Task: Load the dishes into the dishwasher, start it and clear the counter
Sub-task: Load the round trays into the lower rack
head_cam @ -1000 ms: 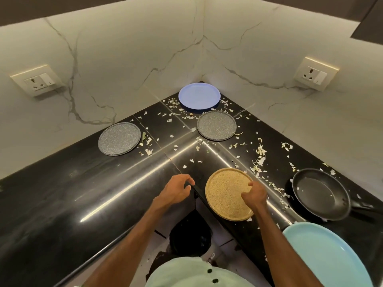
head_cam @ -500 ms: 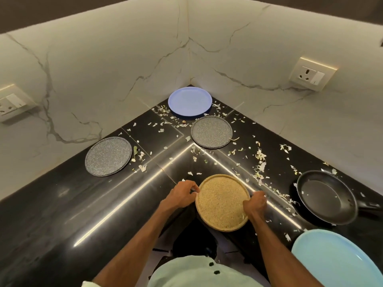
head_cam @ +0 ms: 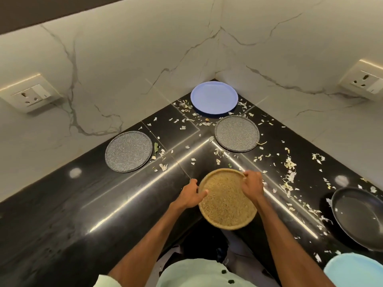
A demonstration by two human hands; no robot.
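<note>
Fingers (head_cam: 245, 175) first: on the right hand (head_cam: 252, 186) they were curled over the far-right rim of the tan plate (head_cam: 227, 204). On the left hand (head_cam: 190, 196) the thumb lay across the plate's left rim, with the other fingers tucked at its edge. So both hands had closed on it, one each side, gripping straight across the disc.

And that was the relation that counted. The tan plate sat directly between the two hands, neither nearer than the other, and being round it offered no long axis to line up. Its near edge hung out past the inner corner of the black tabletop (head_cam: 103, 214). Whether the far edge rested on the stone or had cleared it, I could not tell. My read was that this was the pick-up, and the coming move called for a level, two-handed lift.

Outward from the tan plate, a grey speckled plate (head_cam: 236, 133) lay just beyond it, and a lilac plate (head_cam: 214, 97) beyond that, in the wall corner. A second grey speckled plate (head_cam: 128, 154) sat well off to its left. To its right were a black frying pan (head_cam: 358, 216) and a pale blue plate (head_cam: 356, 272). Pale scraps (head_cam: 290, 175) littered the tabletop beyond and to the right of the tan plate. With five pieces lying out there, the loading looked barely begun.
</note>
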